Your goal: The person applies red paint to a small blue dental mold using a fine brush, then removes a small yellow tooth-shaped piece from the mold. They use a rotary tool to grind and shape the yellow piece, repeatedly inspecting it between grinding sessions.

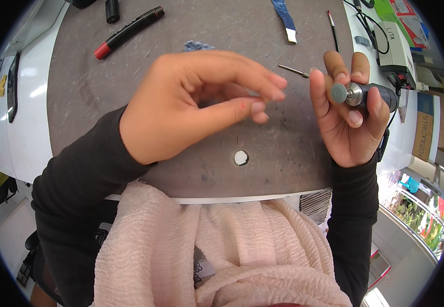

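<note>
My right hand [352,112] holds a dark rotary handpiece [370,96] with a silver collar, cradled among its fingers. A small grey-green disc [339,93] is fitted to the tool's tip, which points left. To its left, my left hand [196,102] hovers over the mat with fingers loosely curved and thumb apart from the index finger; nothing shows in it. A thin metal bit [293,70] lies between the two hands. Beyond my left hand sits a lumpy blue-grey piece [198,46], partly hidden by the knuckles.
A grey-brown mat [94,112] with a round hole [241,157] covers the white table. On it lie a black-and-red marker [130,33], a blue strip [285,20] and a thin brush [333,31]. A white control box [393,51] with black cables stands at the right.
</note>
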Tool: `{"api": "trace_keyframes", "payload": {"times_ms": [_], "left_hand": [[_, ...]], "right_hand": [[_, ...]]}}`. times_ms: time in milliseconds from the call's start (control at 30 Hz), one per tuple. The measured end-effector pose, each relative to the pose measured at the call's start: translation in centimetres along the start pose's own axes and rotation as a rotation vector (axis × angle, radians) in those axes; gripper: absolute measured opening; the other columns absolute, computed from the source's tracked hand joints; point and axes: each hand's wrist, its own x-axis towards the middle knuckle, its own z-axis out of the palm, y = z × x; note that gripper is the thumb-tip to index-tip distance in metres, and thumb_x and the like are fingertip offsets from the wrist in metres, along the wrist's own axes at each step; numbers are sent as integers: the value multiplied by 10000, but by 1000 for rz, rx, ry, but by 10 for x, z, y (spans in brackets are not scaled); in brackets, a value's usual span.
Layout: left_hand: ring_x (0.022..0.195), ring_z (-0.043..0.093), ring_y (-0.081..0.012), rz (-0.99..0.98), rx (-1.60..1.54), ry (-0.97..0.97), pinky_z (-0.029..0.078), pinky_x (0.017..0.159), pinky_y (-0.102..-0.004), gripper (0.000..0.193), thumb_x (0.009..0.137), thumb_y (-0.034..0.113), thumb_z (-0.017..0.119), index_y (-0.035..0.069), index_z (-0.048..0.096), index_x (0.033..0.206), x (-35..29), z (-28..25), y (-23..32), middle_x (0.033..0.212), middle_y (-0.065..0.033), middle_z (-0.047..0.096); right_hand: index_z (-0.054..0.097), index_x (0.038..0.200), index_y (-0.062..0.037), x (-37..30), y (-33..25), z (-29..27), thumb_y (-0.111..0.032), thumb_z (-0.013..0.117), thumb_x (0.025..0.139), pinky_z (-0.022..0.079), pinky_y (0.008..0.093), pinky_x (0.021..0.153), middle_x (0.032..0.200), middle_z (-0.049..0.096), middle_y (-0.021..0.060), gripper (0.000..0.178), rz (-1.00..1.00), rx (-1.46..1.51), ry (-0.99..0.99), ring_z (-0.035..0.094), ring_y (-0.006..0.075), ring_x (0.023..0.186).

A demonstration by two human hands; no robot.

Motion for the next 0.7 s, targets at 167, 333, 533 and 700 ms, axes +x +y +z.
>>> {"api": "trace_keyframes", "payload": {"times_ms": [167, 333, 533, 700], "left_hand": [[807, 597, -201, 277, 778, -69, 478, 666, -260, 226, 683, -45, 581, 16, 609, 900, 3, -13, -10, 1002, -92, 588], [865, 580, -231, 258, 777, 28, 447, 724, -272, 307, 669, 41, 640, 50, 594, 972, 2, -5, -5, 1040, -77, 574], [1131, 408, -138, -2, 1605, 110, 223, 946, -359, 643, 680, 484, 599, 133, 452, 1198, 1, -4, 9, 1220, -6, 466], [1126, 400, -108, -72, 1605, 54, 141, 973, -398, 739, 623, 570, 577, 161, 428, 1219, -5, -17, 10, 1249, 45, 436]], "right_hand": [[412, 867, -17, 1, -1, -2, -113, 548, 808, 229, 323, 1048, 880, 392, 55, 177, -36, -5, 1, 494, 35, 535], [425, 869, -13, 1, -1, -3, -122, 544, 813, 230, 322, 1048, 881, 391, 53, 171, -48, -8, -8, 487, 34, 540], [435, 870, -9, 0, -3, -6, -124, 540, 815, 237, 321, 1045, 880, 394, 56, 165, -68, -9, -8, 487, 34, 538], [436, 861, -11, 0, -2, -5, -126, 534, 818, 253, 318, 1038, 878, 398, 54, 157, -70, -14, 3, 486, 32, 535]]}}
